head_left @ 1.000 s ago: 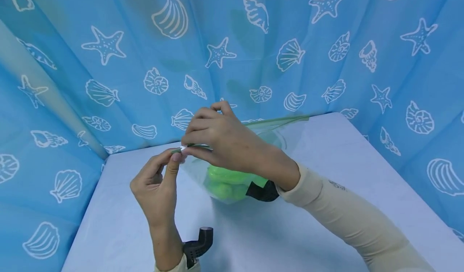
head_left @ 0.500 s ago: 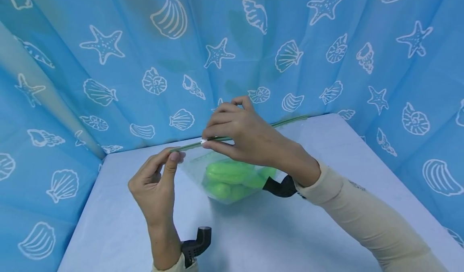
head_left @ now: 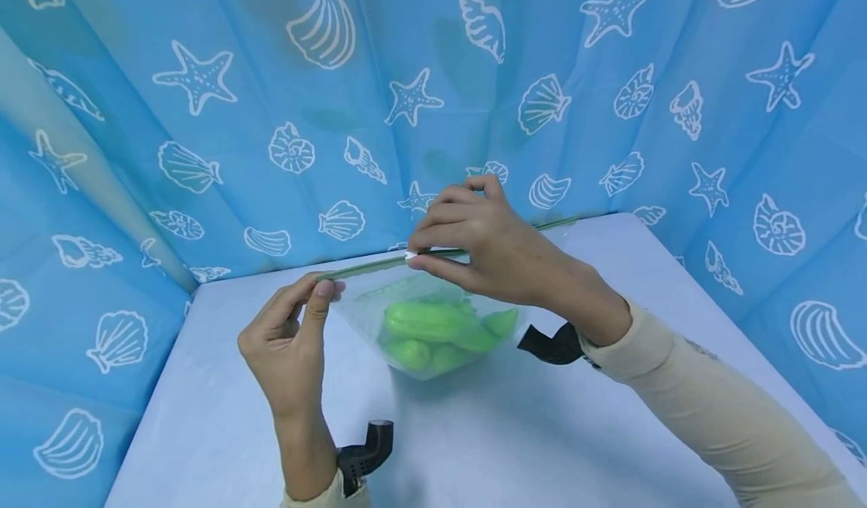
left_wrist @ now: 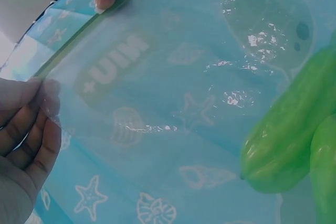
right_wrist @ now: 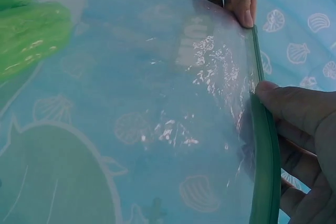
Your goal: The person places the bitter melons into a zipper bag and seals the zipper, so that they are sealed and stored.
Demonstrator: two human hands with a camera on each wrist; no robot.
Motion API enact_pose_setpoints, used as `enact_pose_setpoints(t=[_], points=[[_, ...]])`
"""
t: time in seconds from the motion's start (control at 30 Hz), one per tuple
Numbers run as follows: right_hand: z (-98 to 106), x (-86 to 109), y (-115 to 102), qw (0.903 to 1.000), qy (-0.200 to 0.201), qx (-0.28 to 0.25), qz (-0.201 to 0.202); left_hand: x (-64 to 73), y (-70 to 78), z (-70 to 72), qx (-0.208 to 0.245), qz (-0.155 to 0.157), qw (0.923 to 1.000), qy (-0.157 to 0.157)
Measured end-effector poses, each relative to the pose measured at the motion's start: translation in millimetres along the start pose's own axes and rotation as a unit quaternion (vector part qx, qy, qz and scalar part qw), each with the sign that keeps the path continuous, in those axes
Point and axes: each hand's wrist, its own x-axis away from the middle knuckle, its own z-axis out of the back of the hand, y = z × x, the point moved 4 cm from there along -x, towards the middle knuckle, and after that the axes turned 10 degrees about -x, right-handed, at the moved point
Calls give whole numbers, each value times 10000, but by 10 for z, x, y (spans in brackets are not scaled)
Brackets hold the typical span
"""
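Observation:
A clear plastic zipper bag (head_left: 369,314) with a green zip strip (right_wrist: 265,166) along its top hangs low over the table. Glossy green elongated objects (head_left: 427,321) lie inside it; their exact kind is hard to tell. My left hand (head_left: 294,350) pinches the left end of the strip between thumb and forefinger. Further right along the strip, my right hand (head_left: 488,244) pinches the small white slider (head_left: 410,255). In the left wrist view the bag wall is see-through, with faint printing on it. The strip's stretch behind my right hand is hidden in the head view.
A white-covered table (head_left: 223,418) lies under the bag. Blue curtains (head_left: 433,56) with white shell and starfish prints stand close behind it and at both sides. Black wrist cameras (head_left: 366,451) stick out from both wrists.
My right hand has moved rightward along the strip with the white slider, away from my left hand. More of the strip and the green objects shows now. My left hand stays nearly still.

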Motion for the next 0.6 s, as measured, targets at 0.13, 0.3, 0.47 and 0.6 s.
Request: enact_pose_setpoints(t=[0.13, 0.3, 0.47, 0.6], points=[[42, 41, 7, 9999, 36, -92, -30, -6, 3, 7, 61, 1, 10000, -24], [94, 92, 24, 9999, 39, -132, -55, -12, 8, 11, 75, 4, 10000, -37], [136, 131, 42, 9998, 44, -168, -6, -14, 2, 19, 23, 1, 10000, -21], [183, 174, 57, 9998, 83, -167, 15, -13, -4, 20, 10, 19, 10000, -30]])
